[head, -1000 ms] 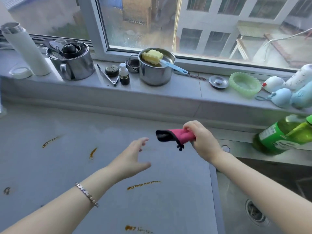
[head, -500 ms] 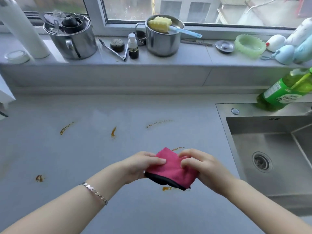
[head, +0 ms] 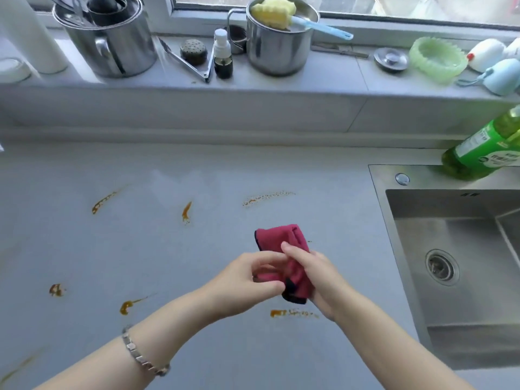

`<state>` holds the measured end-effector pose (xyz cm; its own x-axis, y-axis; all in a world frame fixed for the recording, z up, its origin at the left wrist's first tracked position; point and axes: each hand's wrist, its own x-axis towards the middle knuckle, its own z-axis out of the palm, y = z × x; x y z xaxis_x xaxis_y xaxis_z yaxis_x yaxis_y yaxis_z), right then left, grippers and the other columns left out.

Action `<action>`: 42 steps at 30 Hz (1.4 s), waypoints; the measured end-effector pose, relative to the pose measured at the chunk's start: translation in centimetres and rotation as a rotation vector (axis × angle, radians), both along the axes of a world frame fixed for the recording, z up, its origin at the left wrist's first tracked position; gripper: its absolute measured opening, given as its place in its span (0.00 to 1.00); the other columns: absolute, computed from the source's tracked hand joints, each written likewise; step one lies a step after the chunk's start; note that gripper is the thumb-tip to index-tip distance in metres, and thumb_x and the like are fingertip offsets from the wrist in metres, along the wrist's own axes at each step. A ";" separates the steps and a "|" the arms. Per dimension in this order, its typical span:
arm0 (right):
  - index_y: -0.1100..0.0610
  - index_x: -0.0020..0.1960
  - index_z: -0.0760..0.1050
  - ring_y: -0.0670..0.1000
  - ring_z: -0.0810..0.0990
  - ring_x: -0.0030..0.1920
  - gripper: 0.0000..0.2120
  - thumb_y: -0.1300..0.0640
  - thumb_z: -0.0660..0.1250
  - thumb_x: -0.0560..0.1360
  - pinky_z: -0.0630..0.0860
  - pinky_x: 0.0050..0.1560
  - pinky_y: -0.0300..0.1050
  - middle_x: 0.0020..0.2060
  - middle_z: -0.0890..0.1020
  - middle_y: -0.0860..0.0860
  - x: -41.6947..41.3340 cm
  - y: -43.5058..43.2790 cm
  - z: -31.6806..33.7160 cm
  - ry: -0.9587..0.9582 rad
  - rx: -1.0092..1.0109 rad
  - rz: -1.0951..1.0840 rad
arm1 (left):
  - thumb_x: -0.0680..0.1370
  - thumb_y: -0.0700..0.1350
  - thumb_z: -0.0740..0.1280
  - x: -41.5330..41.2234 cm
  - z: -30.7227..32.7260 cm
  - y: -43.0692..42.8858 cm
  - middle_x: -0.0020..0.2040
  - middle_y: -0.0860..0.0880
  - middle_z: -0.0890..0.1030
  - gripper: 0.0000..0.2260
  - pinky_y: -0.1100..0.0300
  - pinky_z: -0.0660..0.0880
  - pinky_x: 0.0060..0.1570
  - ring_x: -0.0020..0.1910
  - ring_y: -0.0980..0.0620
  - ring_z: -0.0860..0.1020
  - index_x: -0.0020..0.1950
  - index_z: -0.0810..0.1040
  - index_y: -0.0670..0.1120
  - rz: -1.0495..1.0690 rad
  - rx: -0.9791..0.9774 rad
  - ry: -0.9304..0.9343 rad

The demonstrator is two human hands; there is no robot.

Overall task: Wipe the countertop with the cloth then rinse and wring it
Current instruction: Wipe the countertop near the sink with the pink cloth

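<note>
**Both hands on the cloth above the stained desk**

Nearest to me, low in the frame, two bare forearms reach in from the bottom edge; the left one wears a metal link bracelet. Just above centre-bottom, my left hand and right hand meet on the folded pink cloth. Each hand's grip is closed on it: left fingers pinch its near edge, right fingers curl over its right side, and the dark underside shows at the bottom. I cannot tell whether the cloth touches the surface or is held just above it.

Around the hands, the grey desk carries orange-brown smears, one just below the hands, others at lower left and across the middle.

At the right edge sits the steel sink with its drain, and a green bottle leans at its far corner.

Farthest, along the top, the windowsill holds a steel pot with a yellow sponge brush, a second steel pot at upper left, tongs, a small spray bottle and a green dish.
</note>
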<state>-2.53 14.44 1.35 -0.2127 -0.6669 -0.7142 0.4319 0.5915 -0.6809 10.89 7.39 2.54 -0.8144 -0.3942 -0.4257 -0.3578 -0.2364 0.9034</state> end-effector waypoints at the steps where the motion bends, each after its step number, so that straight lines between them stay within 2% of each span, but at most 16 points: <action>1: 0.59 0.49 0.77 0.53 0.82 0.38 0.11 0.52 0.64 0.75 0.76 0.42 0.46 0.41 0.83 0.56 -0.6 -0.1 -0.4 0.007 0.068 -0.059 | 0.70 0.38 0.65 0.0 -0.5 -0.3 0.47 0.52 0.82 0.14 0.63 0.76 0.50 0.49 0.58 0.80 0.50 0.79 0.53 0.027 0.025 -0.015; 2: 0.57 0.47 0.76 0.52 0.81 0.36 0.08 0.53 0.62 0.76 0.76 0.39 0.45 0.39 0.82 0.54 -1.3 -0.2 -0.8 0.016 0.121 -0.117 | 0.72 0.37 0.64 0.1 -1.3 -0.9 0.47 0.51 0.83 0.12 0.61 0.75 0.50 0.49 0.57 0.80 0.50 0.80 0.51 0.083 0.006 -0.051; 3: 0.55 0.45 0.75 0.50 0.79 0.35 0.08 0.53 0.61 0.77 0.75 0.38 0.45 0.38 0.81 0.52 -2.2 -0.5 -1.0 0.064 0.153 -0.166 | 0.74 0.36 0.63 0.1 -2.6 -1.7 0.50 0.50 0.82 0.10 0.61 0.73 0.51 0.50 0.56 0.80 0.50 0.80 0.49 0.144 -0.113 -0.137; 5: 0.53 0.42 0.73 0.48 0.75 0.34 0.09 0.51 0.59 0.78 0.73 0.35 0.39 0.34 0.78 0.49 -4.6 -1.4 -1.6 0.359 0.104 -0.190 | 0.77 0.37 0.60 0.1 -5.8 -3.3 0.58 0.50 0.78 0.12 0.63 0.67 0.57 0.57 0.54 0.76 0.55 0.78 0.46 0.207 -0.551 -0.367; 7: 0.50 0.43 0.73 0.47 0.73 0.35 0.09 0.51 0.57 0.79 0.71 0.37 0.39 0.34 0.75 0.47 -6.7 -2.5 -1.9 0.691 -0.105 -0.147 | 0.76 0.36 0.57 -0.1 -8.9 -4.7 0.64 0.46 0.75 0.15 0.59 0.66 0.61 0.64 0.48 0.73 0.60 0.76 0.42 0.257 -0.816 -0.462; 9: 0.51 0.57 0.74 0.48 0.74 0.54 0.10 0.55 0.58 0.78 0.68 0.57 0.41 0.53 0.77 0.49 -8.9 -3.6 -3.5 0.985 -0.244 0.020 | 0.74 0.39 0.53 -0.7 -11.8 -5.3 0.63 0.39 0.76 0.18 0.48 0.70 0.61 0.63 0.39 0.74 0.59 0.76 0.37 0.223 -0.938 -0.497; 11: 0.54 0.68 0.66 0.50 0.62 0.70 0.20 0.55 0.61 0.76 0.56 0.70 0.43 0.70 0.65 0.52 -10.3 -4.5 -6.0 1.149 -0.172 0.316 | 0.72 0.42 0.51 -1.0 -14.5 -5.3 0.62 0.36 0.76 0.22 0.48 0.67 0.63 0.62 0.36 0.74 0.60 0.75 0.35 0.165 -1.016 -0.540; 13: 0.54 0.69 0.65 0.51 0.55 0.74 0.25 0.48 0.62 0.75 0.52 0.74 0.47 0.74 0.58 0.52 -10.6 -4.9 -8.0 1.155 0.004 0.508 | 0.73 0.42 0.52 -1.0 -15.9 -5.0 0.64 0.37 0.75 0.22 0.54 0.57 0.68 0.66 0.40 0.70 0.62 0.73 0.35 0.164 -1.076 -0.569; 16: 0.52 0.73 0.55 0.51 0.47 0.75 0.28 0.43 0.55 0.77 0.47 0.75 0.49 0.76 0.51 0.51 -10.3 -6.1 -10.6 1.201 0.078 0.527 | 0.74 0.43 0.53 -1.0 -16.4 -4.9 0.66 0.39 0.73 0.22 0.59 0.49 0.69 0.68 0.47 0.62 0.64 0.72 0.36 0.217 -1.090 -0.550; 18: 0.50 0.74 0.49 0.53 0.43 0.75 0.28 0.41 0.49 0.77 0.43 0.74 0.51 0.76 0.47 0.53 -10.3 -8.1 -12.7 1.330 0.132 0.561 | 0.74 0.43 0.53 -1.0 -16.6 -5.0 0.66 0.40 0.73 0.22 0.60 0.49 0.69 0.68 0.48 0.61 0.65 0.72 0.37 0.243 -1.091 -0.529; 20: 0.49 0.74 0.49 0.55 0.42 0.75 0.29 0.40 0.47 0.76 0.42 0.73 0.51 0.76 0.47 0.55 -11.1 -11.0 -14.1 1.428 0.174 0.567 | 0.74 0.43 0.53 -1.0 -16.8 -5.1 0.66 0.40 0.73 0.22 0.59 0.49 0.69 0.68 0.48 0.62 0.65 0.71 0.37 0.254 -1.103 -0.511; 25: 0.58 0.74 0.51 0.55 0.47 0.75 0.25 0.50 0.48 0.80 0.46 0.74 0.51 0.75 0.51 0.58 -14.7 -17.9 -15.1 1.524 0.131 0.586 | 0.74 0.43 0.53 -1.0 -17.3 -5.2 0.67 0.41 0.72 0.22 0.59 0.50 0.70 0.68 0.48 0.62 0.65 0.71 0.37 0.275 -1.149 -0.495; 30: 0.60 0.71 0.61 0.60 0.57 0.73 0.25 0.59 0.48 0.74 0.55 0.71 0.54 0.72 0.61 0.62 -13.4 -13.7 -14.4 1.427 -0.058 0.585 | 0.74 0.42 0.54 -1.1 -17.5 -5.2 0.66 0.40 0.73 0.21 0.56 0.52 0.70 0.67 0.46 0.64 0.65 0.71 0.37 0.290 -1.192 -0.486; 34: 0.59 0.69 0.65 0.61 0.60 0.72 0.29 0.54 0.45 0.70 0.58 0.70 0.55 0.71 0.63 0.61 -13.2 -7.8 -14.2 1.459 -0.080 0.637 | 0.74 0.42 0.54 -1.1 -17.5 -5.3 0.66 0.40 0.73 0.21 0.55 0.52 0.69 0.68 0.46 0.64 0.65 0.70 0.38 0.297 -1.197 -0.491; 39: 0.57 0.74 0.50 0.58 0.44 0.75 0.33 0.39 0.49 0.76 0.43 0.74 0.52 0.75 0.48 0.61 -11.5 -17.4 -14.4 1.415 0.292 0.346 | 0.73 0.42 0.54 -1.2 -17.6 -5.3 0.66 0.40 0.73 0.21 0.56 0.51 0.70 0.67 0.46 0.64 0.64 0.71 0.37 0.302 -1.210 -0.493; 42: 0.53 0.74 0.53 0.57 0.45 0.75 0.28 0.42 0.51 0.77 0.43 0.73 0.51 0.75 0.49 0.59 -6.8 -21.8 -15.0 1.466 0.074 0.518 | 0.73 0.42 0.54 -1.2 -17.6 -5.2 0.66 0.40 0.73 0.22 0.57 0.51 0.70 0.67 0.47 0.64 0.64 0.72 0.37 0.306 -1.202 -0.493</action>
